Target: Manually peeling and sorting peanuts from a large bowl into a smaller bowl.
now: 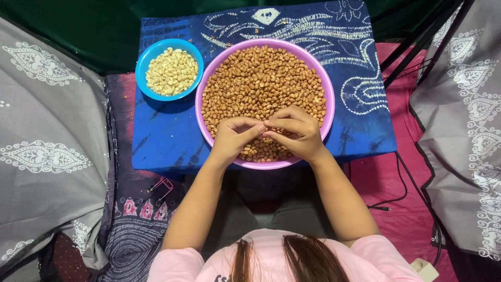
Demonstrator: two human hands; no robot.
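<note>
A wide pink bowl point(330, 99) full of brown, skin-on peanuts point(261, 78) sits on a small table under a blue patterned cloth point(167, 136). Both hands hover over the near side of the bowl. My left hand point(233, 137) and my right hand point(296, 131) meet fingertip to fingertip, pinching something small between them, most likely a single peanut, though the fingers hide it. To the left stands a smaller blue bowl point(143, 65) holding pale, skinless peanuts point(172, 71).
Grey patterned fabric point(47, 146) lies at both sides. A pink cloth point(386, 183) with a black cable point(402, 183) sits at the right. Black rods point(417, 47) lean at the upper right. A small pink clip point(163, 184) lies below the table's left edge.
</note>
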